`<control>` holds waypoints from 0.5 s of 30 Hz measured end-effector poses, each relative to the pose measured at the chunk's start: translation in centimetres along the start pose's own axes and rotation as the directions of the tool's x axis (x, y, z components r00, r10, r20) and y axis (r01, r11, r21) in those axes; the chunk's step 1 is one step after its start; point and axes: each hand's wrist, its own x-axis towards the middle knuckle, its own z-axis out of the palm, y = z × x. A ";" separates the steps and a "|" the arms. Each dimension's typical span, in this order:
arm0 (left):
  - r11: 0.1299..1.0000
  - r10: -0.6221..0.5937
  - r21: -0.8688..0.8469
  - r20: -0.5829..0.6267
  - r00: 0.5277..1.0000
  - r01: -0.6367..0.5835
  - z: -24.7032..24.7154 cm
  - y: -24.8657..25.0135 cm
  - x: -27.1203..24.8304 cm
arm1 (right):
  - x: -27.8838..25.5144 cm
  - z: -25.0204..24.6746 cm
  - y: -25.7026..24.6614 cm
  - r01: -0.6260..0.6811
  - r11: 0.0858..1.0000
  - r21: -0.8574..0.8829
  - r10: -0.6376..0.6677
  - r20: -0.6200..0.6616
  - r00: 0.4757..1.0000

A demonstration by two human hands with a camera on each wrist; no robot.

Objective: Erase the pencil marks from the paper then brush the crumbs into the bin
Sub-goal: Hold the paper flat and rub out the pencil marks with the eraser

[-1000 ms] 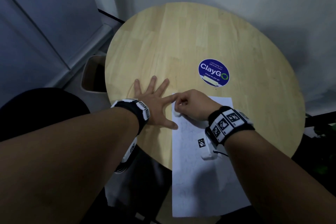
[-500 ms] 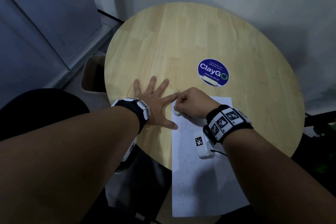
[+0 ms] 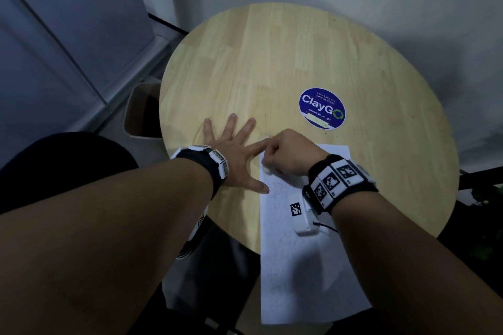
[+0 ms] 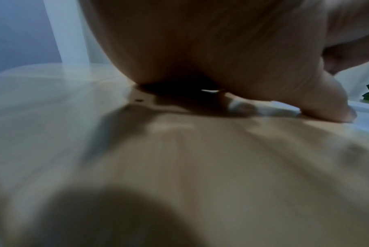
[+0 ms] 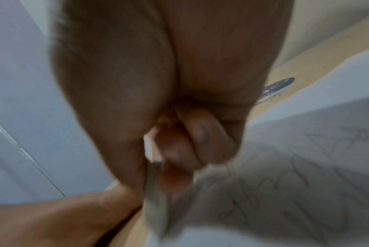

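A white paper (image 3: 299, 266) with faint pencil marks (image 5: 306, 183) lies on the round wooden table (image 3: 299, 49) and hangs over its near edge. My right hand (image 3: 269, 163) sits at the sheet's far left corner. Its fingers (image 5: 189, 150) curl round a small white eraser (image 3: 265, 170) that is pressed onto the paper. Just left of the sheet, my left hand (image 3: 231, 149) lies flat on the table with its fingers spread, its thumb tip touching the paper's left edge. The eraser is blurred in the right wrist view.
A beige bin (image 3: 141, 114) stands on the floor beyond the table's left edge. A blue round ClayGo sticker (image 3: 322, 108) is stuck to the tabletop beyond the paper. A dark chair seat (image 3: 68, 160) is at the near left. Walls close in behind.
My right wrist has shifted slightly to the left while the hand keeps the eraser at the same corner. The left hand and the paper have stayed put.
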 end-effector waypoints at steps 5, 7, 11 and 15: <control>1.000 -0.003 0.017 0.002 1.000 0.003 0.1 -0.1 0.1 | -0.2 0.3 -0.2 0.030 1.000 0.004 -0.029 -0.148 0.988; 1.000 -0.002 0.021 0.005 1.000 0.002 0.1 -0.1 0.1 | -0.3 0.7 0.0 0.039 0.999 0.019 -0.034 -0.218 0.975; 1.000 0.003 -0.001 0.006 1.000 -0.003 0.0 -0.1 0.0 | -0.9 0.2 0.4 0.001 0.999 0.048 -0.002 0.011 1.000; 1.000 -0.006 0.015 0.012 1.000 0.006 0.0 0.0 0.1 | -0.3 0.1 0.4 0.004 0.997 0.076 0.015 -0.249 0.968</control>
